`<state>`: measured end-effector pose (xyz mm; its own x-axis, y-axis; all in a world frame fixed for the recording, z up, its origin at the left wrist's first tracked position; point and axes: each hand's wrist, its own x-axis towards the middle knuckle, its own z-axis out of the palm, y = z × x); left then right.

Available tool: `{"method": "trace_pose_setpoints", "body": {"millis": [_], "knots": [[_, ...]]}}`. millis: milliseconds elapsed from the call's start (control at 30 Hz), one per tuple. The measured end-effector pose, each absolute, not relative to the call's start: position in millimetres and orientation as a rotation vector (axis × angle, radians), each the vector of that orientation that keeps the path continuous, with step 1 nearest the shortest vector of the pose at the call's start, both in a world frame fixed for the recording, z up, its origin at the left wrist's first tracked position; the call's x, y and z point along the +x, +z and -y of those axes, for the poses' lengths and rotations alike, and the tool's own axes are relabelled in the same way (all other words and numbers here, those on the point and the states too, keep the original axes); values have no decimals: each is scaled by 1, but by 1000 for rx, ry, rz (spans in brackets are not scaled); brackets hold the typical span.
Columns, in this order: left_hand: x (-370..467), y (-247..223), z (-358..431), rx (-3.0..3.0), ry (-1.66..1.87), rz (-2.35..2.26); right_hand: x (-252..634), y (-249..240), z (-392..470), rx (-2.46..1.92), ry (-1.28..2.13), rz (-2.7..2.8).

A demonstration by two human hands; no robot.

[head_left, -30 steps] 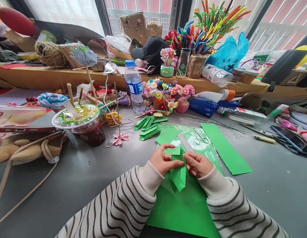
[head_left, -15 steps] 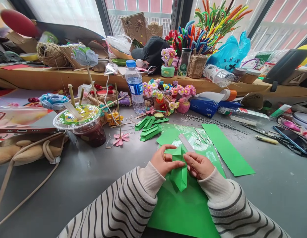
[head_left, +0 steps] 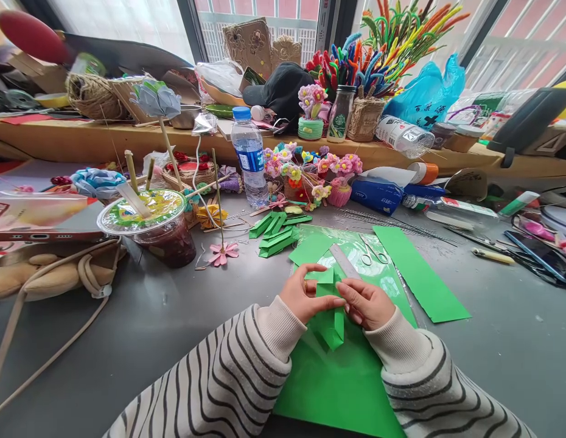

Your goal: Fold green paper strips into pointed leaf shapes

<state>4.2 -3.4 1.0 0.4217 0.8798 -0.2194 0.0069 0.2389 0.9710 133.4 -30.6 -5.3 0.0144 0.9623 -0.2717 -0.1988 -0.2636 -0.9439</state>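
Note:
A folded green paper piece [head_left: 331, 325] is held between both hands above a large green sheet [head_left: 338, 389] in a clear sleeve. My left hand [head_left: 305, 295] pinches it from the left, thumb across its front. From the right, my right hand [head_left: 366, 301] grips its edge between thumb and fingers. Just beyond the hands lie a ruler [head_left: 344, 261] and small scissors [head_left: 373, 255]. Several folded green strips [head_left: 278, 240] lie behind my left hand. A long green paper strip [head_left: 420, 274] rests at the right.
At the left stands a lidded drink cup [head_left: 159, 240], with a pink paper flower [head_left: 223, 254] beside it. A water bottle [head_left: 250, 161] and crocheted flowers [head_left: 340, 167] stand farther back. Thin wires [head_left: 397, 225] and a phone [head_left: 538, 252] lie to the right.
The view has shifted very slightly. Both hands keep their grip on the folded green paper, with its lower part tilted a little differently.

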Motion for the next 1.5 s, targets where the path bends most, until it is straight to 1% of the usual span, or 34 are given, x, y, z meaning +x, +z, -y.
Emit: {"method": "trace_pose_setpoints", "body": {"millis": [1167,1333,1500], "knots": [[2,-7,5,1319,754,-986,134,-5,30,-1301,1413,952],[3,-3,6,1275,770,-959,134,-4,31,-1300,1427,952],[3,0,5,1078,812,-905,140,-6,28,-1262,1460,956]]}}
